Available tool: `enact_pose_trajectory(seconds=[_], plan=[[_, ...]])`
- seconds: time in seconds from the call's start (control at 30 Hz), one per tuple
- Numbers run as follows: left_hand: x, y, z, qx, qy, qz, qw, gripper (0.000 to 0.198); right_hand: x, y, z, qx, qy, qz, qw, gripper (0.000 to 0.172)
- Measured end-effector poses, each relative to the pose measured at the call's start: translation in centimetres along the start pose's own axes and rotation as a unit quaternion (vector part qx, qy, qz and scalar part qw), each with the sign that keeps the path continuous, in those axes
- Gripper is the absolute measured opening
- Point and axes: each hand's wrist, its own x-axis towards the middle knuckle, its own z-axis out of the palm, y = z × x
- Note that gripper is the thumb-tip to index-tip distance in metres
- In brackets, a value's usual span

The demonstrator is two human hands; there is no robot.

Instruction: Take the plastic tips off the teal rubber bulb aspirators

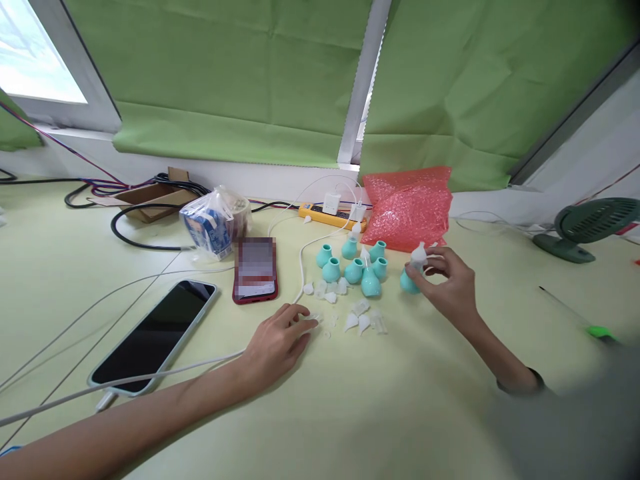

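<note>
My right hand (443, 283) pinches a teal rubber bulb (409, 283) with a white nozzle (419, 255) on top, at the right of the group. My left hand (280, 337) rests on the table, its fingers bent and closed at a small clear plastic piece (315, 317); the grip is partly hidden. Between the hands stand several more teal bulbs (331, 270), most with open necks. One front bulb (371, 283) carries a white nozzle, and so does one at the back (349, 248). Loose white tips (351, 321) and clear sleeves (380, 324) lie in front of them.
A red-cased phone (255, 270) and a larger phone on a cable (155, 337) lie at left. Behind are a bagged blue package (213, 227), a yellow power strip (325, 217) and a pink bubble-wrap bag (407, 210). A green fan (585, 230) stands at right.
</note>
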Motion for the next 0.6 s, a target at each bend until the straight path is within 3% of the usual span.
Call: enact_pose_trajectory(seconds=[0.2, 0.37, 0.47, 0.53, 0.6], plan=[[0.1, 0.0, -0.3, -0.050, 0.005, -0.011, 0.999, 0.022, -0.7, 0.4, 1.3, -0.030, -0.079, 0.021, 0.996, 0.026], [0.3, 0.3, -0.6, -0.038, -0.028, -0.023, 0.999, 0.022, -0.8, 0.6, 1.7, -0.075, -0.042, -0.046, 0.995, 0.034], [0.4, 0.4, -0.6, -0.036, -0.038, -0.018, 0.998, 0.021, -1.0, 0.1, 1.5, -0.110, 0.054, -0.125, 0.985, 0.042], [0.5, 0.4, -0.5, -0.038, -0.039, -0.018, 0.998, 0.022, -1.7, -0.7, 1.5, -0.111, 0.116, -0.221, 0.962, 0.042], [0.5, 0.4, -0.5, -0.042, -0.040, -0.018, 0.998, 0.021, -3.1, -1.8, 1.7, -0.086, 0.098, -0.330, 0.935, 0.039]])
